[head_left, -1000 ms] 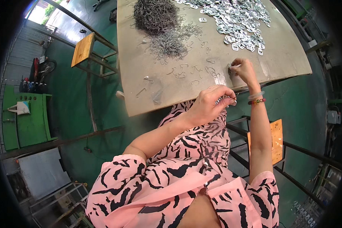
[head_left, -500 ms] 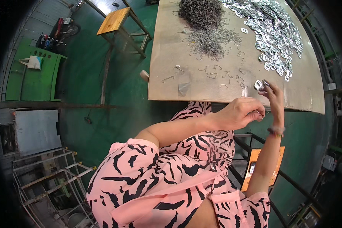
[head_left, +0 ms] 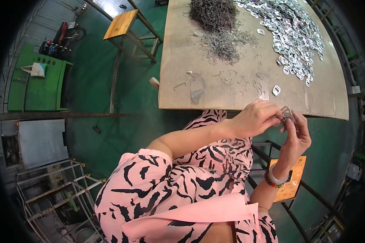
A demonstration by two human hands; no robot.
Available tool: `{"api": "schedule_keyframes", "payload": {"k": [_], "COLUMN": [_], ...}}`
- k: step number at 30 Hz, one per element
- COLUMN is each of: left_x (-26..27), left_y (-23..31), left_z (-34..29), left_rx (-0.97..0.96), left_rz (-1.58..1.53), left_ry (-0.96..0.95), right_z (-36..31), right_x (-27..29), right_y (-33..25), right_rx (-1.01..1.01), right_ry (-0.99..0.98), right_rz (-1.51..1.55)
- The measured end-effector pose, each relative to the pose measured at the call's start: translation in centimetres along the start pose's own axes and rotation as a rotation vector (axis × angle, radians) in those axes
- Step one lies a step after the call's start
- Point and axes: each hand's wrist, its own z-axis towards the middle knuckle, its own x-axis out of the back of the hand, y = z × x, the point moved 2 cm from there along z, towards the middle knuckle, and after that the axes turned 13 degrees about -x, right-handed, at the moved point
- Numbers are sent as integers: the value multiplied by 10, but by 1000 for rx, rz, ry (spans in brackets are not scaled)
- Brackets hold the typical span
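Note:
Just off the table's front edge, my right hand (head_left: 297, 135) pinches a small silver metal buckle (head_left: 286, 113) between thumb and fingers. My left hand (head_left: 258, 117) meets it from the left, its fingers closed in a pinch at the buckle's near side. Whatever those left fingertips hold is too small and covered to make out. One loose slotted buckle (head_left: 276, 90) lies on the table just beyond my hands. Farther back spreads a big heap of the same buckles (head_left: 298, 48). Thin bent wire hooks (head_left: 227, 48) form a dark tangled pile left of them.
Brown sheeting covers the table (head_left: 178, 60). A few stray hooks (head_left: 227, 77) and a clear plastic scrap (head_left: 196, 95) lie near its front. A wooden stool (head_left: 121, 24) stands to the left; another wooden seat (head_left: 290, 182) is beside my right forearm. Metal frames (head_left: 52, 190) stand lower left.
My right hand has come back from the tabletop with a buckle and now meets my left hand. The left hand has stayed nearly in place. One buckle remains lying where the right hand was.

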Motion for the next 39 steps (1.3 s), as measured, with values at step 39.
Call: {"api": "schedule_keyframes", "payload": {"k": [39], "left_x": [106], "left_y": [-55], "left_z": [23], "left_rx": [606], "left_rz": [-53], "left_ry": [84], "right_z": [-15], "right_x": [5], "right_y": [26], "right_rx": [-199], "right_ry": [56], "right_rz": [171]}}
